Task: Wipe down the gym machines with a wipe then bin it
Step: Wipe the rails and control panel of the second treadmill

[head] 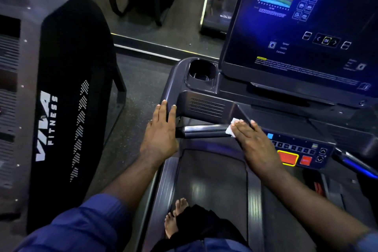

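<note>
A white wipe [231,129] is pressed against the inner end of a metal handlebar [202,129] by the straight fingers of the right hand [255,143], beside a red button [287,157]. The left hand [159,135] is laid flat on the left edge of the console [206,106], below the cup holder [201,71]. A lit screen [296,26] is seen above, bare feet [177,214] on the belt [212,178], and a black machine [61,88] marked VIVA FITNESS at the left.
</note>
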`<action>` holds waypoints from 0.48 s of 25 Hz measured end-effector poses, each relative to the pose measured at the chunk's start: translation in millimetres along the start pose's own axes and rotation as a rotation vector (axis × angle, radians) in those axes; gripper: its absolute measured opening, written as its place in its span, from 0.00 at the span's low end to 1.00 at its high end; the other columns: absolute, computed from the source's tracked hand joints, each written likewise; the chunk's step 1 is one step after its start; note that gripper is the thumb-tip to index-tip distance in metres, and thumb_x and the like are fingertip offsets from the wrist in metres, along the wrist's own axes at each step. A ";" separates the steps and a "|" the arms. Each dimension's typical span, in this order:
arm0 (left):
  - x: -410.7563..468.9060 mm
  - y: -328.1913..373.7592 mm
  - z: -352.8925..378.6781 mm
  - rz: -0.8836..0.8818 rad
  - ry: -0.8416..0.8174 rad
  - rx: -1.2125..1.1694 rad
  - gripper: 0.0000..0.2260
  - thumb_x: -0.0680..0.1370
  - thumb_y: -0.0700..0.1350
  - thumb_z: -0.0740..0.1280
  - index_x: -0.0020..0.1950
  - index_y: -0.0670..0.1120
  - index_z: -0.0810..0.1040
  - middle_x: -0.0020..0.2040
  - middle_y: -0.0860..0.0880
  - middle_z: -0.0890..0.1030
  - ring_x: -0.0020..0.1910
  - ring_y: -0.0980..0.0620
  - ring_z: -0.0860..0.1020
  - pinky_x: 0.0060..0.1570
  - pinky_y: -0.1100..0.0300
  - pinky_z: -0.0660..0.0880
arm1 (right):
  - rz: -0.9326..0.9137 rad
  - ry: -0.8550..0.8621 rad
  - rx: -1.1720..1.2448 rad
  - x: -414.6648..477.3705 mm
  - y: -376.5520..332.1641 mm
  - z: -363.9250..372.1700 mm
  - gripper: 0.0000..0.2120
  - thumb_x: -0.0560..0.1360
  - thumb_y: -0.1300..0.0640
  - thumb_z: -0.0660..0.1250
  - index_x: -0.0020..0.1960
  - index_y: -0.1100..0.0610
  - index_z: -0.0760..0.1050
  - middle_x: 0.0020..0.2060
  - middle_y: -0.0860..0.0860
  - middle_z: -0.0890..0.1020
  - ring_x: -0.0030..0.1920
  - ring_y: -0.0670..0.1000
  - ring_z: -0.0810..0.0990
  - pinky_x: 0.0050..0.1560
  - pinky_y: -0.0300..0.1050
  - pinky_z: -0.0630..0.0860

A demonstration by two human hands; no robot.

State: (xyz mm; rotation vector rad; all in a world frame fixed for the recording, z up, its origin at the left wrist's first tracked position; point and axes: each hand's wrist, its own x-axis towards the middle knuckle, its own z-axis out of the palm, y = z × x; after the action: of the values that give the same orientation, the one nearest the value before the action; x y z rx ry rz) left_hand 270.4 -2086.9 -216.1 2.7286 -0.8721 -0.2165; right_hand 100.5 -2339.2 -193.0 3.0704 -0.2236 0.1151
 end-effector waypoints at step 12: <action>-0.7 -1.1 2.1 0.007 -0.007 -0.019 0.49 0.73 0.50 0.76 0.85 0.48 0.47 0.85 0.44 0.42 0.84 0.40 0.46 0.73 0.37 0.69 | 1.395 0.346 1.858 16.4 -102.2 18.3 0.11 0.84 0.64 0.62 0.62 0.59 0.81 0.52 0.54 0.86 0.51 0.53 0.84 0.60 0.50 0.78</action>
State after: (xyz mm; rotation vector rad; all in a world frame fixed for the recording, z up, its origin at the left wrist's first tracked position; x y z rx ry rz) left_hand 270.0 -2086.0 -218.3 2.7082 -0.8766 -0.2321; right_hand 132.9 -2241.8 -215.6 2.5058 -3.7586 1.5194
